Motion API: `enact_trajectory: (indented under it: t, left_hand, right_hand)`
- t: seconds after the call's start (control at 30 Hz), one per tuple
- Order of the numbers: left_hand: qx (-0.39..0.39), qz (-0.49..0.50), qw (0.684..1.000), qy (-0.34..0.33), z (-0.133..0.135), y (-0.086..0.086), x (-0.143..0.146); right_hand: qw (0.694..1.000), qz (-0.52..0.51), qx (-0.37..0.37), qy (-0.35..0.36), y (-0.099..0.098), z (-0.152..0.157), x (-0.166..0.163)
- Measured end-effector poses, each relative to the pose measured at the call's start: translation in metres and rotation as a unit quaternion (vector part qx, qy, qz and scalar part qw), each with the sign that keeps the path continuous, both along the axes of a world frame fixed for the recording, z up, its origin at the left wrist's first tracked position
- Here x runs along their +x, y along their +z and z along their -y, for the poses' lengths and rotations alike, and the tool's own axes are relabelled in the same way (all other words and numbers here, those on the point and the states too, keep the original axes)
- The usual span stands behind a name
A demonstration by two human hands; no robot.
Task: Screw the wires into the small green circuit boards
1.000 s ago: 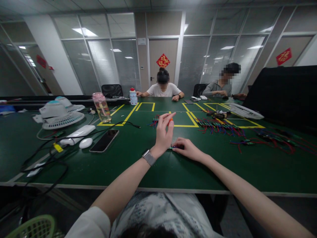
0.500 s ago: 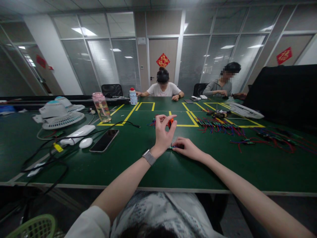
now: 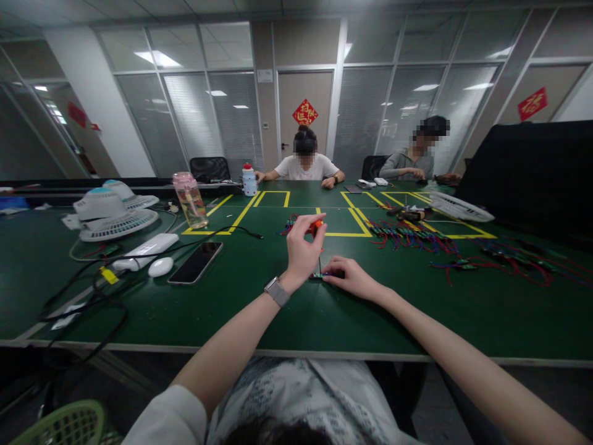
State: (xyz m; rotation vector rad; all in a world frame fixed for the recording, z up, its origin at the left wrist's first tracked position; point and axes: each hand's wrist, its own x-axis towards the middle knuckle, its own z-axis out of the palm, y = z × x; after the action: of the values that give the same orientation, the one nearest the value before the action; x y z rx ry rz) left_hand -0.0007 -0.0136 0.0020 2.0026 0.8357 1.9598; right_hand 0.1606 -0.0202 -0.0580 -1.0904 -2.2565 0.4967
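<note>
Curling tighter than a second ago, the left hand (image 3: 301, 247) now has its fingers closed round the orange-handled screwdriver (image 3: 316, 227); earlier the index finger stood stretched upward. The tool stands nearly upright, tip down on the small green circuit board (image 3: 319, 275) on the green table (image 3: 259, 309). The right hand (image 3: 353, 279) lies flat and unclenched, fingertips pressing that board.

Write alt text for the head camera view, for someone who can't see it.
The left hand stands a thin orange-handled tool upright on a small part that the right hand holds on the green table. Coloured wire bundles lie beyond; two people sit opposite.
</note>
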Motion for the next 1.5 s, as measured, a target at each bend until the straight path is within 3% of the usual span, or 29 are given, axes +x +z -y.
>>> enact_trajectory:
  t: [0.17,0.33,0.5,0.73,0.83,1.17,1.4,1.5]
  left_hand:
    - [0.011,-0.023,0.998,0.058,0.006,0.004,-0.001]
    - [-0.001,-0.036,0.999,-0.016,0.002,0.000,-0.001]
    - [-0.052,0.012,0.996,-0.078,-0.003,-0.005,0.002]
    - [0.027,-0.011,0.999,0.041,0.004,0.000,0.001]
    - [0.022,-0.015,0.998,0.050,0.007,0.002,0.000]
    - [-0.035,0.012,0.997,-0.064,-0.004,-0.006,0.000]
    - [0.038,-0.011,0.998,0.050,0.004,0.001,0.000]
    - [0.032,-0.016,0.998,0.047,0.006,0.002,-0.001]
  right_hand:
    - [1.000,-0.001,0.000,0.001,-0.001,-0.001,0.000]
    - [1.000,-0.005,0.002,0.002,-0.003,-0.002,0.000]
    - [1.000,-0.004,0.000,0.003,-0.002,-0.001,0.001]
    - [1.000,-0.002,-0.001,0.000,-0.002,-0.001,0.001]
    - [1.000,-0.002,0.000,0.002,-0.002,-0.002,0.000]
    - [1.000,-0.005,-0.007,0.003,-0.001,0.000,0.000]
    - [1.000,0.003,-0.003,-0.001,-0.001,-0.001,0.000]
    - [1.000,0.002,-0.003,-0.001,-0.001,-0.001,0.000]
